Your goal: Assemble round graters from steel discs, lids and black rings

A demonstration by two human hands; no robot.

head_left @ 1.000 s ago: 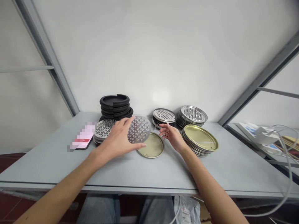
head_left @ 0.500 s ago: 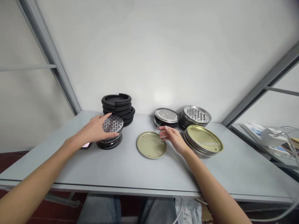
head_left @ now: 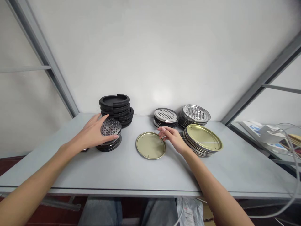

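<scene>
My left hand (head_left: 92, 133) is spread around a dark round grater disc (head_left: 111, 127), its thumb along the front edge and its fingers at the back. Whether it bears on the disc is unclear. Under that disc lie glossy black rings (head_left: 110, 147). My right hand (head_left: 170, 136) has its fingers pinched together over the back right rim of a gold round lid (head_left: 150, 147) lying flat on the table. A thin wire piece (head_left: 158, 125), too small to make out well, sticks up at its fingertips.
Thick black rings (head_left: 114, 103) are stacked behind my left hand. Silver grater discs (head_left: 166, 115) (head_left: 196, 113) stand in two stacks near the wall. More gold lids (head_left: 204, 138) are piled at right. Cables and a white box (head_left: 270, 136) lie on a shelf at far right.
The view has shifted slightly, so the table's things sit a little further left. My left hand has settled slightly lower around the grater disc. The right hand remains by the gold lid.
</scene>
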